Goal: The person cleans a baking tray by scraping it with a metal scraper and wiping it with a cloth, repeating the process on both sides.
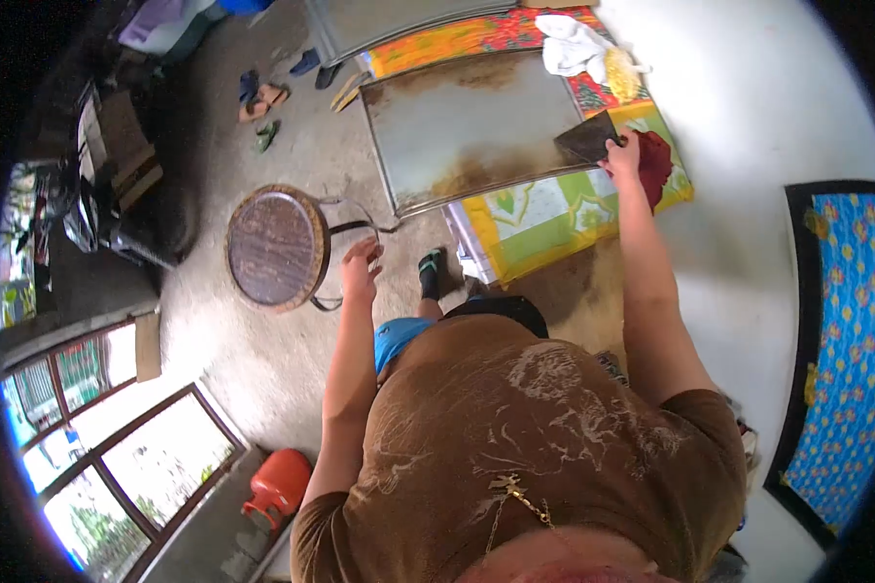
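My right hand [624,157] grips the edge of a dark, flat, angular piece [587,140], tilted over the right end of a metal-framed panel [476,124]. The panel's grey surface has brown stains along its far and near sides. A dark red cloth [655,167] lies just right of that hand, partly behind it. My left hand [362,264] hangs free with fingers loosely bent and apart, nothing in them. Closest to it is a round brown stool [277,248] with thin metal legs. Below the panel lies a green, white and yellow patterned cover [544,216].
A white cloth [569,47] and a yellow netted item [622,73] lie at the far right of the table. Another panel [399,21] sits beyond. Several slippers [262,97] are on the floor. An orange gas cylinder [280,483] stands lower left; a white wall [749,126] borders the right.
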The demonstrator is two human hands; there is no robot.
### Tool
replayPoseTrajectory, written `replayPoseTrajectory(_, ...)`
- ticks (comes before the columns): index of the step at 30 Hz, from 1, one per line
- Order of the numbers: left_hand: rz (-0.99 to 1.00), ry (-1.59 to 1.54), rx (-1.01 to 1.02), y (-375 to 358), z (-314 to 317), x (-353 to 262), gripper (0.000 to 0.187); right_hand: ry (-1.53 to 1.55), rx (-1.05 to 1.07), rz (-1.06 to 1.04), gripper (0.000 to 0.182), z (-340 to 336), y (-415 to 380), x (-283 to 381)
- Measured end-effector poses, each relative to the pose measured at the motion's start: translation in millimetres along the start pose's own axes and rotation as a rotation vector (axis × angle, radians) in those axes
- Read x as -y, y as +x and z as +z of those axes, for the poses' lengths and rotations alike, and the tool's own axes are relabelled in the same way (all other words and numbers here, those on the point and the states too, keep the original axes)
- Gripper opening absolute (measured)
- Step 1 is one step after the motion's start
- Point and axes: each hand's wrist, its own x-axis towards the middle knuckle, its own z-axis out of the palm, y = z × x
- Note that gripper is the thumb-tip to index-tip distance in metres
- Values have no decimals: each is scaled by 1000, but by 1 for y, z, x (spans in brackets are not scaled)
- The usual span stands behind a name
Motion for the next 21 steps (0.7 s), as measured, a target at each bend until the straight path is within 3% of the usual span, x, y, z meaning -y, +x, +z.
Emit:
replayPoseTrajectory(3, -7, 113, -24, -14, 7, -10, 38, 75, -35, 116, 41, -4, 20, -13)
replayPoseTrajectory(6, -39, 68, -48, -20, 9, -14, 42, 43, -146, 29, 45, -10, 32, -8)
replayPoseTrajectory(10, -37, 82, -66, -19, 11, -18, 43, -964, -488, -251, 55, -35, 3, 35)
replayPoseTrajectory(13, -7, 118, -21, -12, 16, -21, 42, -1146, -596, -269, 55, -39, 3, -2)
replayPoseTrajectory(16, 27, 178, -22, 4, 29, -28, 46, -967, -240, -170, 55, -74, 17, -28)
replayPoseTrajectory(19, 54, 258, -30, 23, 48, -46, 50, -723, -173, -218, 54, -93, 18, -19)
replayPoseTrajectory(21, 97, 274, -24, 45, 56, -48, 47, -531, -84, -381, 54, -82, -14, 3)
